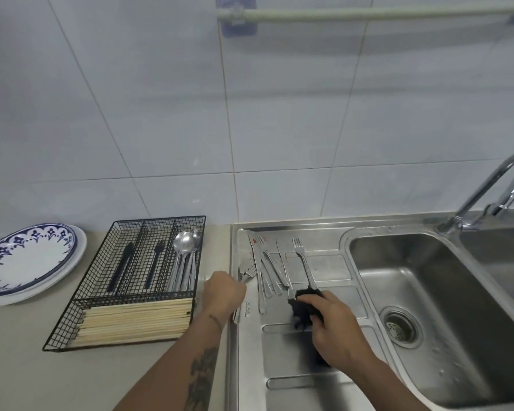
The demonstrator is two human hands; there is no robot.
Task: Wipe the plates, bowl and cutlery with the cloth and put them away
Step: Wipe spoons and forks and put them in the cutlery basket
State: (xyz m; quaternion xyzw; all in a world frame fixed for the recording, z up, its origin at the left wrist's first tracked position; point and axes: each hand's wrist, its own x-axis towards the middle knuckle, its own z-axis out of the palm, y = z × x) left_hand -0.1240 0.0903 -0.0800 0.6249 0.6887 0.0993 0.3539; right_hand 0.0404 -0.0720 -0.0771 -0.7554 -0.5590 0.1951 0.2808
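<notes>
Right hand: I read it as closed on the dark cloth, which wraps the handle end of one fork on the draining board.
Left hand: fisted around a bundle of forks, tines pointing away from me.
Fork axis: runs near-to-far, tines at the far end; I judge the wipe should travel along it.
Loose cutlery: lies between the hands, still on the board.
Wire tray: just left of the left hand, the nearer one for stowing.
Plates: stacked far left.
</notes>
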